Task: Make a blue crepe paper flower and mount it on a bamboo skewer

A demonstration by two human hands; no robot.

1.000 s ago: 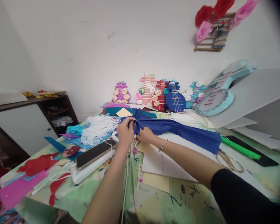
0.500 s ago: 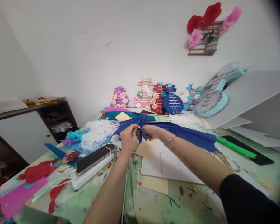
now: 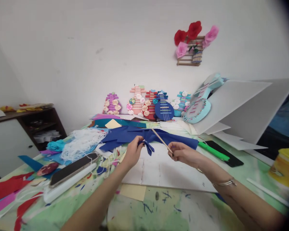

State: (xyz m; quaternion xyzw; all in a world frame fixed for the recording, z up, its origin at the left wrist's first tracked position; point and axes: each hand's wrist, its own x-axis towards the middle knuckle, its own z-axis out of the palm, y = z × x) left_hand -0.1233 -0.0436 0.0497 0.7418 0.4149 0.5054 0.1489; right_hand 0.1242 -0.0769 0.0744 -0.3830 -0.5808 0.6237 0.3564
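A: What was the left hand (image 3: 134, 151) doing?
B: Pinching a small blue strip (image 3: 150, 150), its loose ends hanging over the white board (image 3: 159, 175). A pale tie seemed to circle it at the pinch, though that was too small to be sure.
A: And the right hand (image 3: 183, 154)?
B: Half a second earlier it had been at the strip too. Now it stood apart, pinching a thin stick (image 3: 162, 140).
A: Meaning what for the work?
B: The left alone bore the strip, I'd judge, leaving the right free for the stick. The two weren't touching.
A: Farther out?
B: The blue sheet (image 3: 125, 134) lay just behind, with string (image 3: 80, 145) and phone (image 3: 73, 171) off to the left.
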